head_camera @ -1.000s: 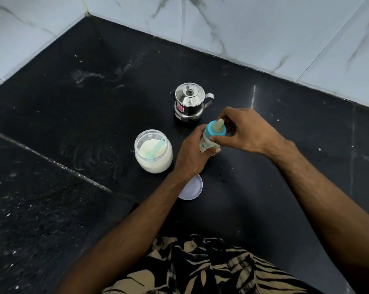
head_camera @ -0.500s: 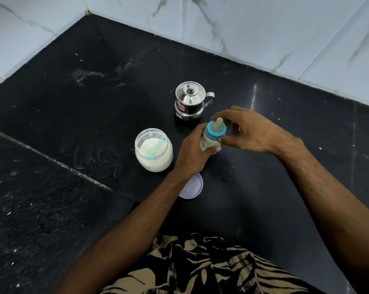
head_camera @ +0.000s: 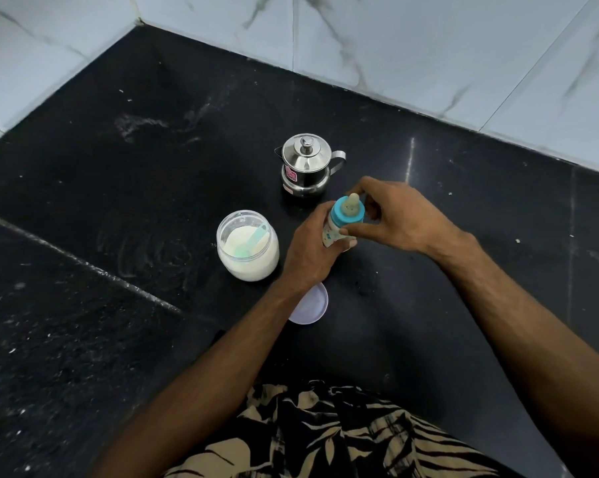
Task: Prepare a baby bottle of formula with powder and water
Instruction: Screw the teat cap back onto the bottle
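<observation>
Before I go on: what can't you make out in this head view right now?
- Contents of the small clear baby bottle with the teal collar: the left hand covers its body.
- Whether the collar is screwed tight: the right hand hides that side.
- Lidded steel pot: closed, contents hidden.
- White round lid: partly under the left wrist.

The baby bottle has a teal collar and teal-printed body. The counter is speckled black; the jar holds white powder.

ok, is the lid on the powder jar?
No. The powder jar stands open with a scoop in it, and its white lid lies flat on the counter nearer the person.
</observation>
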